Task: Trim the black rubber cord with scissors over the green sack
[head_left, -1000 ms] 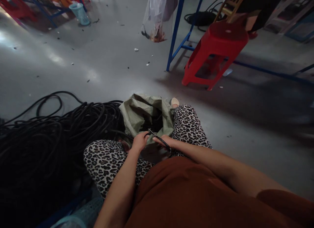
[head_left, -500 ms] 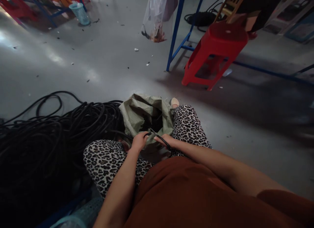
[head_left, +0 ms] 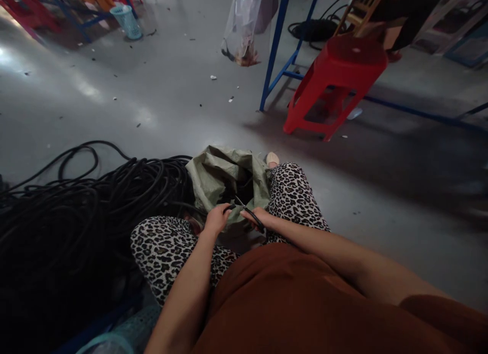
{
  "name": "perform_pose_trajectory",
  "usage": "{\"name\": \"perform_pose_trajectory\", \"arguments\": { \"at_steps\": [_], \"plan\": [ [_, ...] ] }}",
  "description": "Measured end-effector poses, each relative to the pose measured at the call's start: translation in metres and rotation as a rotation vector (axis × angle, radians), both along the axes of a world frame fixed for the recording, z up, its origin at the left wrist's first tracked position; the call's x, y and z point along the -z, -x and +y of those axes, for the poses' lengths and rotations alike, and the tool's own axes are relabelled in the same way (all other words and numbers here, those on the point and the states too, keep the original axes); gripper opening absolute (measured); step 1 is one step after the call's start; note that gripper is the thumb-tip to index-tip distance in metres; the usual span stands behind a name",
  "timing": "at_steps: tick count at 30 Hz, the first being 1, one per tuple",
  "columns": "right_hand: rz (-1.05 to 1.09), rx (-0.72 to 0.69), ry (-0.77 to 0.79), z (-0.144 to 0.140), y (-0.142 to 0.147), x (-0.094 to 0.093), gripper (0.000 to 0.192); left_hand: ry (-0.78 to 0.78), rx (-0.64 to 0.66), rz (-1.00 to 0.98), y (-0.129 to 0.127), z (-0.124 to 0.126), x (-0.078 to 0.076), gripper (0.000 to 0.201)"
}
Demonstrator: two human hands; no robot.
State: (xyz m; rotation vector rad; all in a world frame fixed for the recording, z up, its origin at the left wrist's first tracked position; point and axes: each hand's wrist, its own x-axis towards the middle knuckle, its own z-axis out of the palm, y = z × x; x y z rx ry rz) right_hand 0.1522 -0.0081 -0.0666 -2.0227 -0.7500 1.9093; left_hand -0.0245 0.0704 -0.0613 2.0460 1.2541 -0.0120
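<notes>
Low in the middle of the frame, the left hand (head_left: 216, 220) has its fingers curled shut around the end of a black cable (head_left: 229, 207). Just right of it, the right hand (head_left: 261, 219) grips a pair of scissors (head_left: 248, 211), its blades touching the cable end; how far they gape is too small to tell. Both hands hover at the near edge of an open green sack (head_left: 221, 173) between the knees. A cable pile (head_left: 87, 201) crowds the left. Bare floor (head_left: 381, 201) lies open to the right, with a red stool (head_left: 339, 74) at upper right.
</notes>
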Motion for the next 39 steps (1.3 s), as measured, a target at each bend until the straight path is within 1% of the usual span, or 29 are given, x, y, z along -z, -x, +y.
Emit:
{"name": "perform_pose_trajectory", "arguments": {
  "at_steps": [5,10,14,18,20,23,27,33,39],
  "plan": [
    [-0.045,-0.014,-0.038,0.0,0.001,-0.001,0.052,-0.045,-0.008,-0.055,-0.001,-0.004,0.001,0.032],
    [-0.047,0.045,-0.041,0.001,0.002,0.005,0.051,-0.086,0.011,-0.119,-0.002,-0.012,-0.001,0.031],
    [-0.01,0.132,-0.023,0.002,0.002,0.005,0.049,-0.116,0.052,-0.176,-0.004,-0.019,-0.008,0.029],
    [0.019,0.218,-0.01,0.004,0.003,0.003,0.049,-0.181,0.083,-0.247,-0.006,-0.026,-0.016,0.028],
    [0.027,0.239,-0.005,0.005,0.003,0.002,0.05,-0.216,0.093,-0.263,-0.007,-0.03,-0.018,0.027],
    [0.016,0.23,0.008,0.007,0.004,0.003,0.05,-0.261,0.107,-0.27,-0.008,-0.035,-0.022,0.027],
    [0.001,0.236,0.029,0.009,0.005,-0.002,0.046,-0.305,0.095,-0.3,-0.012,-0.041,-0.033,0.027],
    [0.065,0.248,0.001,0.007,0.004,-0.015,0.036,-0.332,0.057,-0.324,-0.021,-0.048,-0.054,0.025],
    [0.067,0.257,-0.003,0.007,0.005,-0.02,0.029,-0.385,0.009,-0.333,-0.03,-0.052,-0.071,0.023]
  ]
}}
